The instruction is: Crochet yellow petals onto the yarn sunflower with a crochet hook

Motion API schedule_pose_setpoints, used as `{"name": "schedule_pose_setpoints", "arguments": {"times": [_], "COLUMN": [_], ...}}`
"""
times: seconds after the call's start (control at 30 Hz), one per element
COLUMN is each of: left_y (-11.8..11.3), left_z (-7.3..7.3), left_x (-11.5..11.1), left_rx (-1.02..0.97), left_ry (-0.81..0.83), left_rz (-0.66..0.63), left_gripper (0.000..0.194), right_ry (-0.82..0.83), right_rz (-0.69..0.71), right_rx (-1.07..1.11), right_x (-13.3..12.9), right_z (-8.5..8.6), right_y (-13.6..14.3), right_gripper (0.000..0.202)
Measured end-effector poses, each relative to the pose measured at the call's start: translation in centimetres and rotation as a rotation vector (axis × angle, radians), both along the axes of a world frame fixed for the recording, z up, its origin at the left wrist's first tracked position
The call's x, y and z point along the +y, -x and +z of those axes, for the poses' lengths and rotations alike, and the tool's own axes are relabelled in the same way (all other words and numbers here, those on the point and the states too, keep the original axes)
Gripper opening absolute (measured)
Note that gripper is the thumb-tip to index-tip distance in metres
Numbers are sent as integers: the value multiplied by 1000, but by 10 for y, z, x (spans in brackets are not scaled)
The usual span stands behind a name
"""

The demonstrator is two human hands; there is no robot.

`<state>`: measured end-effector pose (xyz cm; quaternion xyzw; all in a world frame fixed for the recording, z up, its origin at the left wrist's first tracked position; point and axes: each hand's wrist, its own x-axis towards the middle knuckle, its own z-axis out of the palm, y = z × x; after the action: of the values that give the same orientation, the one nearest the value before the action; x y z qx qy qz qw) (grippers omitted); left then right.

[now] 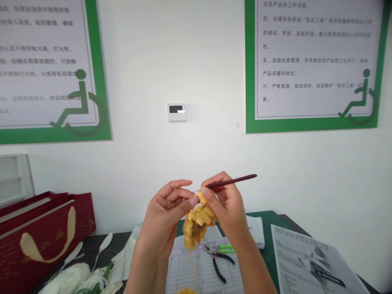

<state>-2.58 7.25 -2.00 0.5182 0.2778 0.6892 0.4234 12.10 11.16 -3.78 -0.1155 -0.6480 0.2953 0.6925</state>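
Note:
A yellow crocheted flower [200, 216] with a brown centre hangs between my two hands above the table. My left hand [173, 208] is closed, pinching its top edge between thumb and fingers, with the index finger stretched out. In my right hand [225, 200] is a crochet hook [241, 179] with a dark red handle, gripped between thumb and fingers. The hook's thin metal shaft reaches left toward the top of the flower; its tip is hard to make out. A yellow yarn strand [192, 265] drops from the flower to more yellow yarn [186, 290] at the bottom edge.
Pliers with black handles [219, 267] and a green-handled tool [225, 248] lie on printed sheets [180, 265] over a green cutting mat [269, 228]. A printed page [294, 253] is at right. Dark red gift bags [61, 228] and white yarn [73, 277] are at left.

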Motion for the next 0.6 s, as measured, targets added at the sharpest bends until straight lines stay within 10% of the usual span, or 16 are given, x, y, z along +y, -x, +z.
{"name": "schedule_pose_setpoints", "arguments": {"times": [0.43, 0.6], "left_y": [22, 28], "left_z": [4, 7], "left_x": [5, 0], "left_rx": [-190, -163], "left_ry": [-230, -334], "left_rz": [172, 193], "left_gripper": [61, 17], "right_ry": [68, 70], "right_rz": [10, -5], "right_rx": [165, 219], "right_x": [1, 1], "right_z": [0, 2], "right_y": [9, 11], "right_gripper": [16, 22]}}
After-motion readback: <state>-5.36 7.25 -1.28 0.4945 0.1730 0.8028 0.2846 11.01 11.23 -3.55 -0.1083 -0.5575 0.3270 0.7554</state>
